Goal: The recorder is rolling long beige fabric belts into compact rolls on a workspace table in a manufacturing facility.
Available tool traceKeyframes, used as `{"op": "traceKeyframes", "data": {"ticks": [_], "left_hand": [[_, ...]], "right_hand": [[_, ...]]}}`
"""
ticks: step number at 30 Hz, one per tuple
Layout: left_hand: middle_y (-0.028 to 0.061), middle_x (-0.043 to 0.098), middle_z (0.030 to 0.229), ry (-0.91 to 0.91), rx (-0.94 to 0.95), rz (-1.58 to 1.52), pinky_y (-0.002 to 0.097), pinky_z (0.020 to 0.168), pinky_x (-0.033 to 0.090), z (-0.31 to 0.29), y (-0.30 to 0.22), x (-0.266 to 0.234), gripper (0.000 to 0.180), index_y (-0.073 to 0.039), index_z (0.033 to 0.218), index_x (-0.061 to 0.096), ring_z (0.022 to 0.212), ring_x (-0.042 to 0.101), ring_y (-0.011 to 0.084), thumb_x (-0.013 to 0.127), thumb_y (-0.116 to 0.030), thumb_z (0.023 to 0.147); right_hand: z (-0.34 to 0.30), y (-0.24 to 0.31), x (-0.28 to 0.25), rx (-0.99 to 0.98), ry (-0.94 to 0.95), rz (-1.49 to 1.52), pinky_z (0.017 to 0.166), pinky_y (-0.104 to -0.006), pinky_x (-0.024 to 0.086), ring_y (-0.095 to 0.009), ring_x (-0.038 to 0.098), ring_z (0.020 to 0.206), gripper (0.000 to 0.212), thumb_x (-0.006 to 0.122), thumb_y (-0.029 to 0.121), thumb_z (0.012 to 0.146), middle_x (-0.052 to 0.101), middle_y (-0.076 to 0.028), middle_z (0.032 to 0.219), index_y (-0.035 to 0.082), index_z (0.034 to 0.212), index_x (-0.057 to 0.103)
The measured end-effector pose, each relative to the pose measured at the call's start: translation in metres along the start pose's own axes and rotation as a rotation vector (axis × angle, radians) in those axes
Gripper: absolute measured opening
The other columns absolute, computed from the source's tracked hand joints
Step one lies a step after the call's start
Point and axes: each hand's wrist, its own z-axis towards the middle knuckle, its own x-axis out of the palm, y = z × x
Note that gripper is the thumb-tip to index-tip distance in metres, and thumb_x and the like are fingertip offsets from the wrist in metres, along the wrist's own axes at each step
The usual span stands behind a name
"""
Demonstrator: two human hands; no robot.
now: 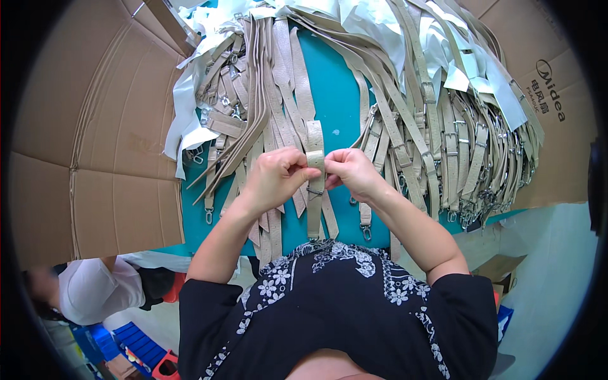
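A beige strap (pixel 315 218) with a metal buckle runs upright in front of me, its looped upper end above my fingers. My left hand (pixel 277 177) pinches its left edge, thumb and forefinger closed just above the buckle. On the opposite edge, my right hand (pixel 354 172) is closed on the same strap with its fingertips. Loose beige straps (pixel 256 82) hang in a bundle beyond my left hand. To the right lies a thick pile of buckled straps (pixel 449 139) with metal clasps at their ends.
Straps cover much of the teal table (pixel 329 95). White sheets (pixel 183 126) lie among them. Tall cardboard (pixel 120 139) stands at the left, and another cardboard panel (pixel 538 158) at the right. A person in a white top (pixel 101 288) is at the lower left.
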Motion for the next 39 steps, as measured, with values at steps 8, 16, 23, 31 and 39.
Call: {"op": "traceKeyframes", "data": {"ticks": [8,16,23,31,39], "left_hand": [[0.0095,0.054,0.065,0.233,0.199,0.147,0.0292,0.052,0.041,0.009,0.000,-0.010,0.017,0.000,0.073,0.057,0.058,0.054,0.0180,0.069,-0.013,0.073],[0.0090,0.055,0.060,-0.055,-0.036,0.104,0.0313,0.049,0.043,-0.018,-0.002,0.025,0.022,-0.004,0.070,0.055,0.052,0.055,0.0211,0.069,-0.020,0.074],[0.0142,0.055,0.060,-0.038,-0.047,0.066,0.0406,0.049,0.043,-0.023,-0.005,0.069,0.022,-0.004,0.069,0.053,0.055,0.056,0.0321,0.059,-0.022,0.080],[0.0041,0.049,0.060,0.817,-0.232,-0.618,0.0274,0.053,0.039,-0.031,-0.021,0.096,0.033,-0.002,0.076,0.055,0.056,0.046,0.0085,0.048,-0.030,0.092],[0.0104,0.053,0.060,0.289,-0.173,-0.256,0.0311,0.053,0.040,0.019,0.036,0.003,0.026,-0.003,0.078,0.058,0.054,0.052,0.0179,0.053,-0.026,0.087]], "right_hand": [[0.001,0.003,-0.008,0.032,0.030,-0.108,0.053,-0.0225,0.049,-0.008,0.057,0.055,0.015,0.058,0.015,0.083,0.059,-0.004,0.068,0.003,0.075,0.058],[-0.001,0.024,-0.018,-0.007,-0.072,0.074,0.053,-0.0223,0.048,-0.008,0.057,0.056,0.021,0.061,0.024,0.083,0.061,-0.004,0.072,0.003,0.080,0.060],[0.015,0.003,-0.032,-0.187,-0.125,0.122,0.060,-0.0273,0.051,-0.014,0.061,0.066,0.012,0.053,0.018,0.088,0.058,-0.004,0.078,0.007,0.086,0.050],[-0.038,0.027,-0.064,-0.115,-0.194,-0.178,0.052,-0.0257,0.048,-0.014,0.058,0.060,0.015,0.050,0.017,0.089,0.057,-0.006,0.071,0.002,0.086,0.048],[-0.029,0.073,-0.081,0.135,0.003,-1.718,0.065,-0.0399,0.047,-0.031,0.061,0.070,0.036,0.059,0.039,0.079,0.062,-0.016,0.070,0.004,0.079,0.064]]}}
